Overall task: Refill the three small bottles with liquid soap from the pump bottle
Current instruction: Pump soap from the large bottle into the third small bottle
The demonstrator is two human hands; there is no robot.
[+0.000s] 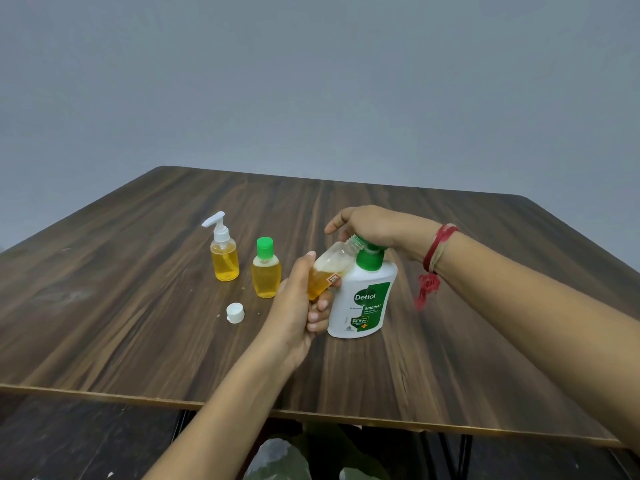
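wall (311, 81): plain grey-blue, seen behind the table | table (138, 323): dark wood-grain top, edged with a pale strip | legs (464, 455): thin, black, glimpsed under the near edge | floor (69, 445): dark, planked | light: soft, even

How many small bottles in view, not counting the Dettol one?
3. White-pump bottle stands far left; green-cap bottle stands right of it; uncapped bottle is held tilted in the left hand, mouth at the Dettol bottle's spout.
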